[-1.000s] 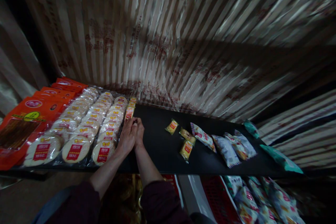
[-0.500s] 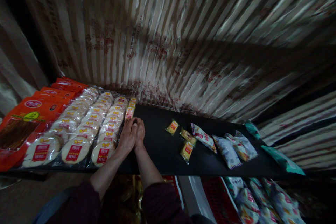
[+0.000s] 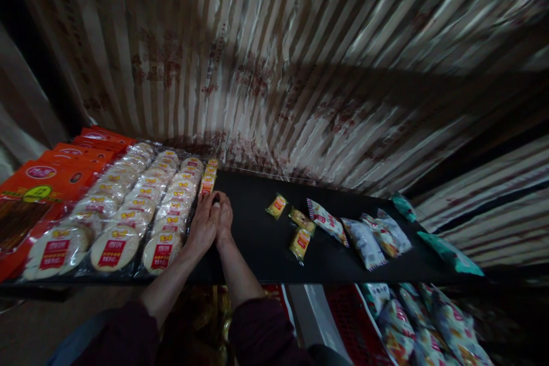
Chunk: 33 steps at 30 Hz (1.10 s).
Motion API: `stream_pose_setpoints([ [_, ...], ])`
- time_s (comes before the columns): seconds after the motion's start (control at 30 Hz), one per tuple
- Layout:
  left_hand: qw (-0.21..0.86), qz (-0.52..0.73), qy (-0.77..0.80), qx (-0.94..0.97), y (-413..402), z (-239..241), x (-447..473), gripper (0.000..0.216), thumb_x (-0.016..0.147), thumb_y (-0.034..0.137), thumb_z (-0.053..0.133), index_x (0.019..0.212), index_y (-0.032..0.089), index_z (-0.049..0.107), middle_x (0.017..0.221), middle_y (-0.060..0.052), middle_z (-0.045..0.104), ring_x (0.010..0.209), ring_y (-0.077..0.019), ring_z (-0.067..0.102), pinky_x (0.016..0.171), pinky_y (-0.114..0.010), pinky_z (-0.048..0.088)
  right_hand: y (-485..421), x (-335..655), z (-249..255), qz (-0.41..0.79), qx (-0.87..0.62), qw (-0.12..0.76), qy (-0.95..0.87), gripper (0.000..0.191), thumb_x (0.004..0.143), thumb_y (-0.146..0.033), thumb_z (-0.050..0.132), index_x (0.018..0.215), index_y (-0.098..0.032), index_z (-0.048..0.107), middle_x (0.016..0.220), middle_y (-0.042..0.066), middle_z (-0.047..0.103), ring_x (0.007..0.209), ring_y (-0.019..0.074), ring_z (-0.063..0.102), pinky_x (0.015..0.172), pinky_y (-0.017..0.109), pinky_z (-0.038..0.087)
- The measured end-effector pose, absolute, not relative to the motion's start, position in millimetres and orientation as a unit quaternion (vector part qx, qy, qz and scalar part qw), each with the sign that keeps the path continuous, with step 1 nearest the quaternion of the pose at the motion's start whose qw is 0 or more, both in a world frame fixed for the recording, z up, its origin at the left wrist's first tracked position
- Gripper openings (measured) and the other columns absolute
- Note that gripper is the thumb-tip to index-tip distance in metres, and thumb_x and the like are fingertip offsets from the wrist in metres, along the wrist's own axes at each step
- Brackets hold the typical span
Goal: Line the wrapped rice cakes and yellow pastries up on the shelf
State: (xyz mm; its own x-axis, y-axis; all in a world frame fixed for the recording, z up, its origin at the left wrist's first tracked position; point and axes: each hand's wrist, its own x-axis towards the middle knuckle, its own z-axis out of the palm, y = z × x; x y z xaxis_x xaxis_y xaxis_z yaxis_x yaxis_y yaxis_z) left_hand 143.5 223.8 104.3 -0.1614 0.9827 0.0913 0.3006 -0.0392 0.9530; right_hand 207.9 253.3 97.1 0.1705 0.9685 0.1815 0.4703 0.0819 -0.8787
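My left hand (image 3: 203,224) and my right hand (image 3: 223,218) are pressed close together on the black shelf (image 3: 253,240). Their curled fingers meet at the near end of a row of small yellow snack packets (image 3: 207,184). Whatever lies between the fingers is hidden by the hands. Just left of my left hand runs a row of clear-wrapped round white rice crackers (image 3: 163,253) with red labels. Right of my hands, a loose yellow packet (image 3: 277,206) lies on the shelf, with two more yellow packets (image 3: 301,243) nearby.
Two further rice cracker rows (image 3: 114,247) and orange snack bags (image 3: 51,174) fill the left side. White snack bags (image 3: 364,241) and green bags (image 3: 450,253) lie rightward. Striped sheeting (image 3: 257,68) hangs behind. Below are a red crate (image 3: 349,320) and more bags (image 3: 397,320).
The whole view has shifted slightly, so the shelf and goods appear a little further left. My hands stay together at the end of the yellow packet row.
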Motion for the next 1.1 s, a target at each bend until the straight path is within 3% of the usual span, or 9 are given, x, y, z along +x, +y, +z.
stream_pose_setpoints([
  [0.37,0.313,0.482,0.584,0.573,219.5,100.8,146.9,0.046,0.088,0.034,0.036,0.126,0.016,0.052,0.142,-0.009,0.043,0.14,-0.0222,0.022,0.115,-0.044,0.019,246.7,211.3,93.4,0.284,-0.607,0.476,-0.57,0.024,0.077,-0.015,0.048,0.093,-0.024,0.063,0.092,0.002,0.064,0.089,0.0175,0.057,0.084,0.029,0.045],
  [0.77,0.28,0.46,0.591,0.601,210.7,102.0,148.7,0.042,0.087,0.031,0.035,0.118,0.014,0.058,0.132,-0.011,0.054,0.135,-0.0244,0.033,0.114,-0.047,0.023,231.2,219.7,93.1,0.29,-0.595,0.47,-0.584,0.027,0.078,-0.013,0.044,0.093,-0.022,0.065,0.092,0.003,0.065,0.088,0.0176,0.058,0.084,0.029,0.044],
  [1.1,0.299,0.415,0.578,0.636,182.9,104.5,151.8,0.042,0.087,0.029,0.035,0.119,0.01,0.055,0.133,-0.016,0.051,0.127,-0.0221,0.044,0.11,-0.041,0.03,203.6,231.8,91.9,0.28,-0.598,0.44,-0.608,0.029,0.079,-0.009,0.039,0.089,-0.017,0.064,0.089,0.005,0.063,0.086,0.0165,0.058,0.082,0.026,0.044],
])
